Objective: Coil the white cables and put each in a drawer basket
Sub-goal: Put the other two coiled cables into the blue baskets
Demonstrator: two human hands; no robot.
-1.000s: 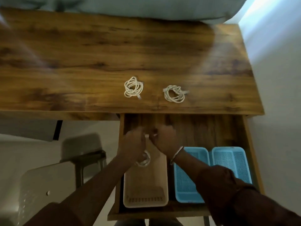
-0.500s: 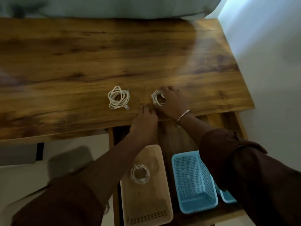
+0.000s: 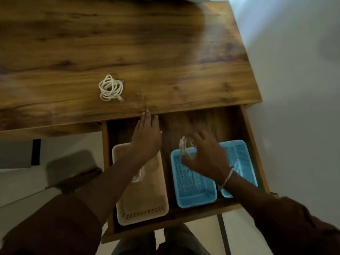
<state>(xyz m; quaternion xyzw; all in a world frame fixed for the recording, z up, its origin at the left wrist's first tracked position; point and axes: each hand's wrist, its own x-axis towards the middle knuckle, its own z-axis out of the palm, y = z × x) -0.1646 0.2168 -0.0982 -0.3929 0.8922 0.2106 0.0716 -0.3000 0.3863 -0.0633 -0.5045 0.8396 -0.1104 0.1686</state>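
Item, right hand: we are seeing it hovering over the far end of the middle blue basket, its fingers curled round a blurred white coil, so we are judging it to be grasping that cable above the basket and not yet letting go. Risk one: the coil is hanging near the basket's far rim, so a release from here could be dropping it onto the bare drawer floor beyond the rim. Risk two: the loops are looking loose, and we are expecting them to spring open on release and spill over the low wall. Item, left hand: it is lying flat with straight fingers, holding nothing, reaching over the beige basket with its fingertips close to the tabletop edge; whether it is touching the wood we cannot tell. Its forearm is covering most of a coil already lying in the beige basket, and a careless withdrawal could be snagging that coil and dragging it out. Item, third cable: it is lying coiled on the tabletop, near the front edge, with the second blue basket at the right waiting partly under the right wrist.
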